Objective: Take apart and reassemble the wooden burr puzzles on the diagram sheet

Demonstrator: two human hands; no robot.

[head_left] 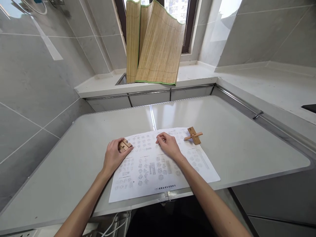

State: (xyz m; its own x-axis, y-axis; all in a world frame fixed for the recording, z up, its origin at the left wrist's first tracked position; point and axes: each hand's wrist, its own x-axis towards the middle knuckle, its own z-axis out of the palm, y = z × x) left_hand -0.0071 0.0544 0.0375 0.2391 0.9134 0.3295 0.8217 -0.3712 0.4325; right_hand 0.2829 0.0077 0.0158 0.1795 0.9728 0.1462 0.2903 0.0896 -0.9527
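Grey tiles are walling in this corner, and a window (177, 10) is glowing up at 12 o'clock behind a bamboo mat (160, 49), which is standing folded with its green edging showing. Below it a white ledge (195, 73) is running across, and down we're coming to the pale table (247, 144), its centre seam pointing towards 12.

Onto the printed sheet (148, 184) now, lying at the near edge with its rows of little diagrams! At its 10 o'clock the left hand (116, 153) is gripping a cluster of notched wooden blocks (125, 145), thumb along the near side, fingers wrapping the far one. Over at the sheet's 12 o'clock, the right hand (169, 144) is hovering or resting, fingers curling inward; whether anything is sitting inside them, I cannot tell.

And out between 1 and 2 o'clock, a wooden cross piece (197, 139) is lying at the sheet's far corner, a slim stick crossing its flat brown bar. White cables (115, 225) are dangling beneath the table at 7 o'clock.
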